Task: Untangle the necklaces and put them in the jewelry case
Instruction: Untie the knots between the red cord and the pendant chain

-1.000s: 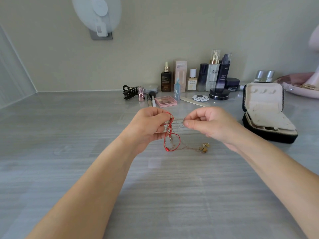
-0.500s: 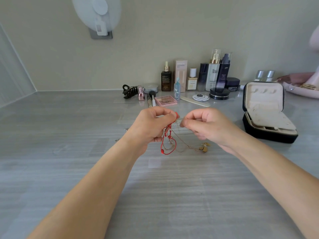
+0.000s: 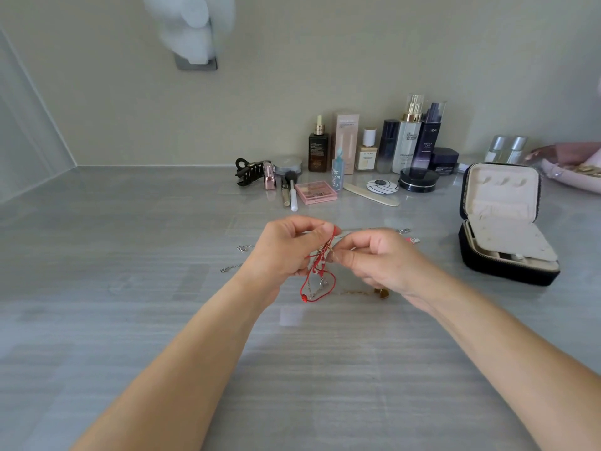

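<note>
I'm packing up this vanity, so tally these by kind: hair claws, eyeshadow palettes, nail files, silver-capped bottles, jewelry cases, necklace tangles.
Hair claw: 1
Eyeshadow palette: 1
Nail file: 1
Silver-capped bottles: 2
Jewelry case: 1
Necklace tangle: 1
Total: 7

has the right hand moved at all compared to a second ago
Yes. The right hand has shifted left, away from the jewelry case, and now pinches the necklace tangle right beside the left hand.
</note>
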